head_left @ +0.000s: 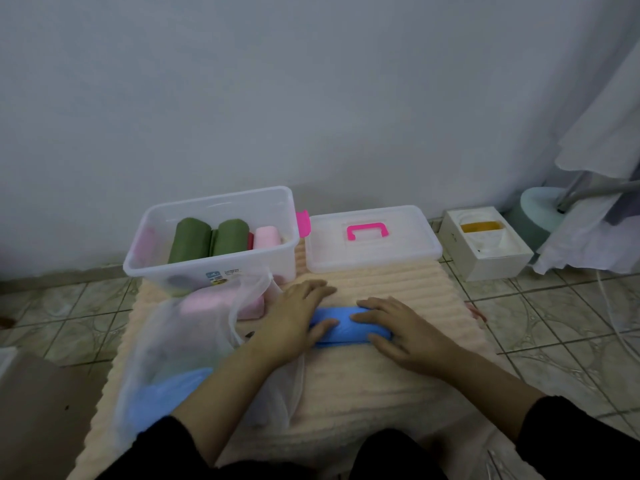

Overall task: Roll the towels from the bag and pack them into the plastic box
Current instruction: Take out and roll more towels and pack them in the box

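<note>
A rolled blue towel (349, 328) lies on the peach mat (398, 393) in front of me. My left hand (294, 322) rests on its left end, thumb on the roll, fingers straight past it. My right hand (401, 327) covers its right end, fingers curled over the roll and thumb at the near side. The clear plastic box (221, 268) stands at the back left with two green rolls (211, 239) and a pink roll (266, 237) inside. A sheer white bag (180, 348) lies at the left, holding a pink towel (207, 301) and a blue towel (166, 393).
The box's clear lid with a pink handle (372, 237) lies behind the mat at the right. A white carton (485, 244) stands further right beside a draped stand (595, 202). The wall runs close behind; tiled floor surrounds the mat.
</note>
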